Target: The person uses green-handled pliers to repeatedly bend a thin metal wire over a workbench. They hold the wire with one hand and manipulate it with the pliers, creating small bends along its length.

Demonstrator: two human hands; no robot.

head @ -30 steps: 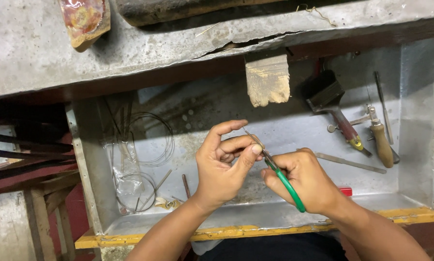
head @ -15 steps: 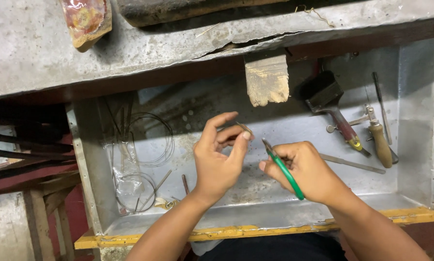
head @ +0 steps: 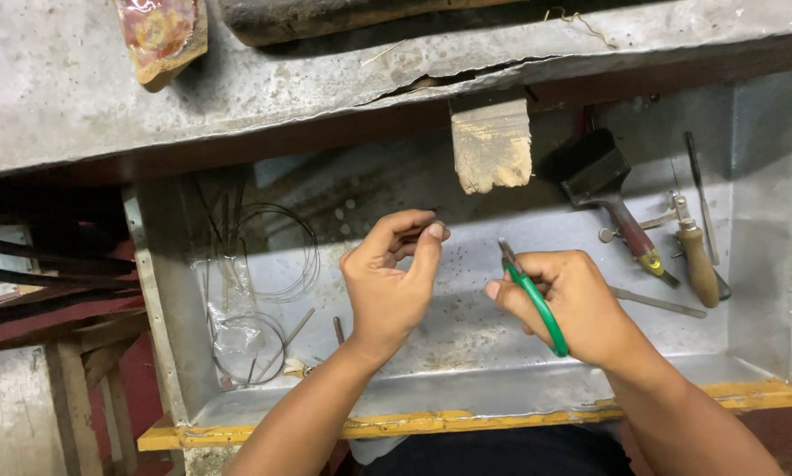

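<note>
Two hands work over the metal tray point(head: 758, 291): left hand point(head: 392, 282) pinching something tiny, right hand point(head: 572, 304) gripping green-handled pliers point(head: 537, 304) ready beside it

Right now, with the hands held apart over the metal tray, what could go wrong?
1. The left hand pinches something too small to make out between thumb and fingers; dropped, it could get lost on the speckled grey metal tray.
2. The right hand holds the green-handled pliers with the tip pointing toward the left hand; bringing them together carelessly could nick a fingertip.
3. The thin wire coils lying loose at the tray's left could snag a wrist.
</note>
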